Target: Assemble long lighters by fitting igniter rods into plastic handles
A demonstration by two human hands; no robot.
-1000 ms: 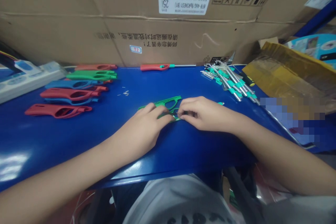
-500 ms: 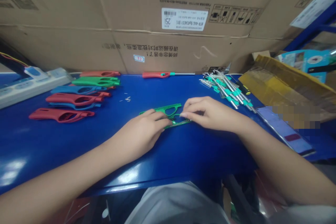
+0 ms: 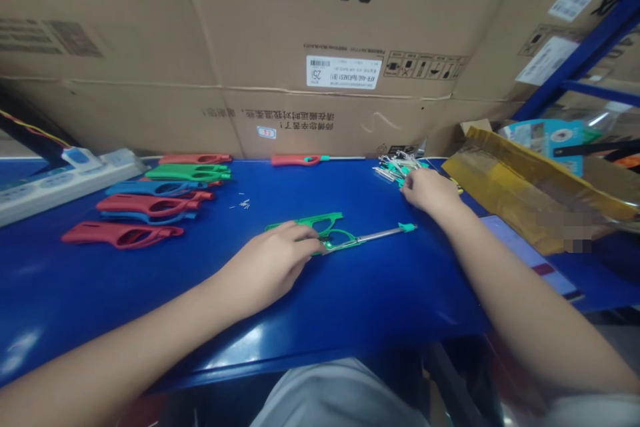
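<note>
My left hand (image 3: 287, 250) is closed over the green plastic halves of a lighter casing (image 3: 320, 221) in the middle of the table. One half lies behind the other, each with an oval finger loop. From the nearer half a metal rod (image 3: 383, 235) with a teal tip extends to the right. Small metal parts show by my left fingertips; the rest is covered by the hand. At the back right, my right hand (image 3: 431, 190) has its fingers curled at the pile of metal rods with teal pieces (image 3: 397, 165). Its fingertips are partly hidden, and I cannot see what they grip.
Red, green and blue lighter casings (image 3: 140, 203) lie at left beside a white power strip (image 3: 70, 177). Tiny metal pins (image 3: 244, 203) lie near the middle. A red lighter (image 3: 297, 160) rests against the cardboard wall (image 3: 200, 107). At right are a phone (image 3: 530, 253) and a taped box (image 3: 520, 193).
My right hand has left the green casing and moved right and back to the rod pile. The rod in the casing now shows. My left hand stays on the casing; the view has tilted up.
</note>
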